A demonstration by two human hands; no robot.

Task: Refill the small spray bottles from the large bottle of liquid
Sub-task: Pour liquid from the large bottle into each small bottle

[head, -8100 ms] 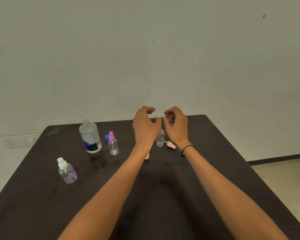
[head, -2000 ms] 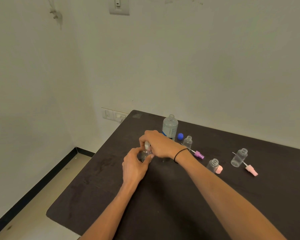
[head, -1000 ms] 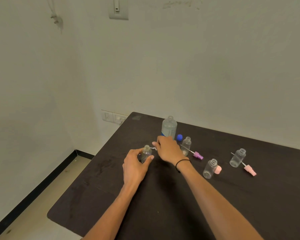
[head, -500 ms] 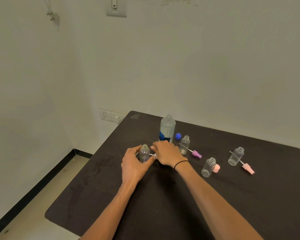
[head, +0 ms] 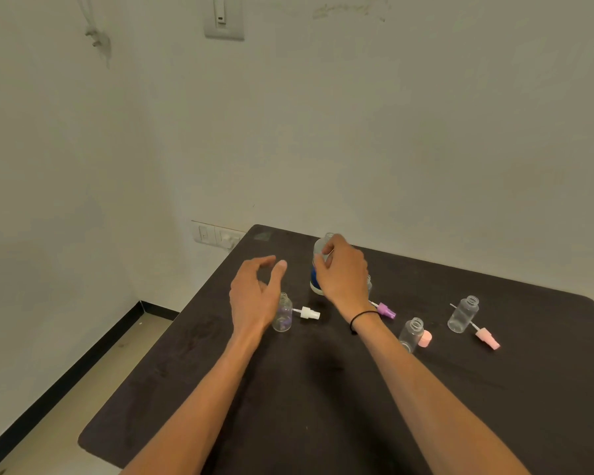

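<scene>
My right hand (head: 342,274) grips the large clear bottle (head: 318,255) with a blue label, uncapped, at the back of the dark table (head: 323,406). My left hand (head: 254,296) hovers relaxed and holding nothing above a small open bottle (head: 283,315). Its white spray head (head: 307,313) lies beside it. Two more open small bottles (head: 411,334) (head: 463,314) stand to the right, with a pink cap (head: 425,338) and a pink spray head (head: 487,339) next to them. A purple spray head (head: 386,310) lies by my right wrist; another small bottle is mostly hidden behind that hand.
The table's left edge drops to a beige floor (head: 66,406) with a black skirting. Wall sockets (head: 216,234) sit just left of the table's far corner. A wall stands close behind the table.
My right hand has left the white spray head on the table and moved back to grip the large bottle. My left hand has let go of the small bottle and lifted.
</scene>
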